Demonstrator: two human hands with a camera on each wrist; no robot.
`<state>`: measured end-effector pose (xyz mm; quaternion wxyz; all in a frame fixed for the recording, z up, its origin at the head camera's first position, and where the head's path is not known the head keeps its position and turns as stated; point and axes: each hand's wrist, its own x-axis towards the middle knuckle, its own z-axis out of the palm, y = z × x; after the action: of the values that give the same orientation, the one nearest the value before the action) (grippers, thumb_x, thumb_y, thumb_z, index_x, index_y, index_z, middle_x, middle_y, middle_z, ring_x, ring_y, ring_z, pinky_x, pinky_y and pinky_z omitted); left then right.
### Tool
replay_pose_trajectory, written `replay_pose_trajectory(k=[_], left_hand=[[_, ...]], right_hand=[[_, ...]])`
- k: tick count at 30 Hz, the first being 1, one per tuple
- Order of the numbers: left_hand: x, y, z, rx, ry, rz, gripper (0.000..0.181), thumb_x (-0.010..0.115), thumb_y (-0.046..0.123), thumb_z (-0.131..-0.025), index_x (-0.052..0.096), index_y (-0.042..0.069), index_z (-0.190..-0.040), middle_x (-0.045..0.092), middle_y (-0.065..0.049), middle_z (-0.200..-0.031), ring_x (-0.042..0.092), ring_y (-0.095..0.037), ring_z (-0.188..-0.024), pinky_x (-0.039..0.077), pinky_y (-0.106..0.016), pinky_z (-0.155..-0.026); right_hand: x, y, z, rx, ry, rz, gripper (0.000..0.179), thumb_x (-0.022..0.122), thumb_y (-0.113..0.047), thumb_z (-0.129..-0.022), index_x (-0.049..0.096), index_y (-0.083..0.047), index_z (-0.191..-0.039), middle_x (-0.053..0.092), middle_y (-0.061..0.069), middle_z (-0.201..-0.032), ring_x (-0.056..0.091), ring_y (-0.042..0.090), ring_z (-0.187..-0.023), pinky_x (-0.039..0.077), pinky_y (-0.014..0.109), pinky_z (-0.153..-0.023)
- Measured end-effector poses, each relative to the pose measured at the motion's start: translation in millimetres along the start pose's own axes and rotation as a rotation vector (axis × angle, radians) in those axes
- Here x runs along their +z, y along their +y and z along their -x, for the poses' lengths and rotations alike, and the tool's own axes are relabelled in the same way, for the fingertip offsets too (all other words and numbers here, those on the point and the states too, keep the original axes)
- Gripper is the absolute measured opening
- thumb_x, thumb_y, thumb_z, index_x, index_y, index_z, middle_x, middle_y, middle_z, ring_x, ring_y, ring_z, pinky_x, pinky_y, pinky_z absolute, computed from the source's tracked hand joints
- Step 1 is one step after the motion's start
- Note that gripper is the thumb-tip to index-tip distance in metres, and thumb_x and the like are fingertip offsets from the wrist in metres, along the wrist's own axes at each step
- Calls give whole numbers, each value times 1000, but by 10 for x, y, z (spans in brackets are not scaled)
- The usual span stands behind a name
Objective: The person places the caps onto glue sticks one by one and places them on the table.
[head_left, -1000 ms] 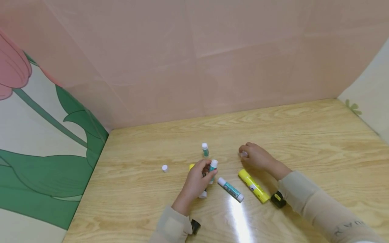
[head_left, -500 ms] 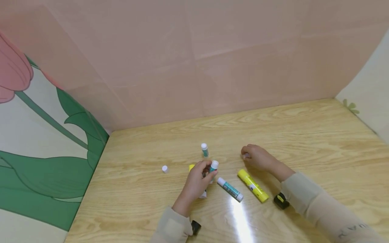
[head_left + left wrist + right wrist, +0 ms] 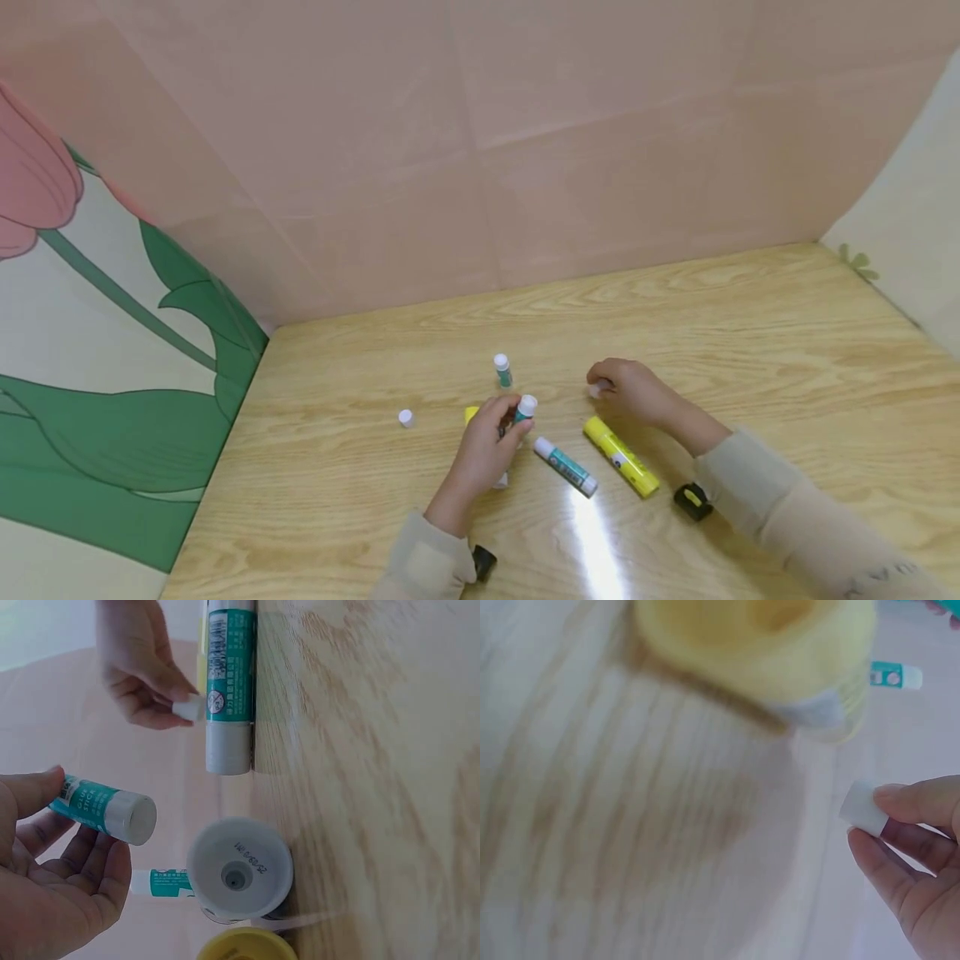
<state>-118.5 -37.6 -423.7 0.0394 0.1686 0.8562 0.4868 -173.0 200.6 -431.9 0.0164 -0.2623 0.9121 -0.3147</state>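
My left hand (image 3: pixel 482 446) grips a teal-and-white glue stick (image 3: pixel 97 806), its white end tilted up and pointing away from the palm. Farther right, my right hand (image 3: pixel 637 393) pinches a small white cap (image 3: pixel 864 808) between thumb and fingers, just above the table. Between the hands lies another teal glue stick (image 3: pixel 566 467). A yellow glue stick (image 3: pixel 621 458) rests on its side near the right wrist. Behind the left hand stands a small teal glue stick (image 3: pixel 503 372) with a white top. Under the left hand, a yellow tube (image 3: pixel 471 413) and a white-ended tube (image 3: pixel 238 866) are partly hidden.
A loose white cap (image 3: pixel 406 418) sits on the wooden table (image 3: pixel 322 483) left of the hands. A pink cloth (image 3: pixel 375 167) hangs along the back edge. A flower-printed panel (image 3: pixel 112 400) borders the left side. Black wrist-worn pieces show at both cuffs.
The right hand shifts slightly right, then back left, still pinching the white cap. The left hand keeps its grip on the glue stick almost unmoved.
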Motion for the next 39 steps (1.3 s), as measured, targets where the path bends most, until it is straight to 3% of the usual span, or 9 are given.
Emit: replay_pose_trajectory(k=[7, 24, 39], left_hand=[[9, 5, 13, 0, 4, -11, 28, 51, 23, -86, 54, 6, -108, 50, 0, -94, 47, -13, -85, 42, -24, -74], [47, 4, 19, 5, 23, -26, 29, 55, 22, -84, 55, 7, -108, 50, 0, -96, 48, -15, -86, 42, -23, -74], [70, 34, 12, 11, 33, -25, 28, 57, 21, -82, 57, 6, -106, 50, 0, -93, 49, -17, -85, 41, -21, -71]], right_hand=[[-17, -161, 17, 21, 24, -21, 19, 60, 8, -74, 59, 4, -93, 58, 7, -85, 54, 20, -78, 47, 33, -66], [-55, -348, 43, -30, 71, -80, 12, 60, 5, -76, 59, -3, -86, 59, 5, -85, 57, 22, -79, 48, 34, -67], [-102, -468, 59, -17, 16, -227, 13, 56, 6, -79, 57, -3, -87, 57, 5, -89, 55, 26, -88, 49, 30, -70]])
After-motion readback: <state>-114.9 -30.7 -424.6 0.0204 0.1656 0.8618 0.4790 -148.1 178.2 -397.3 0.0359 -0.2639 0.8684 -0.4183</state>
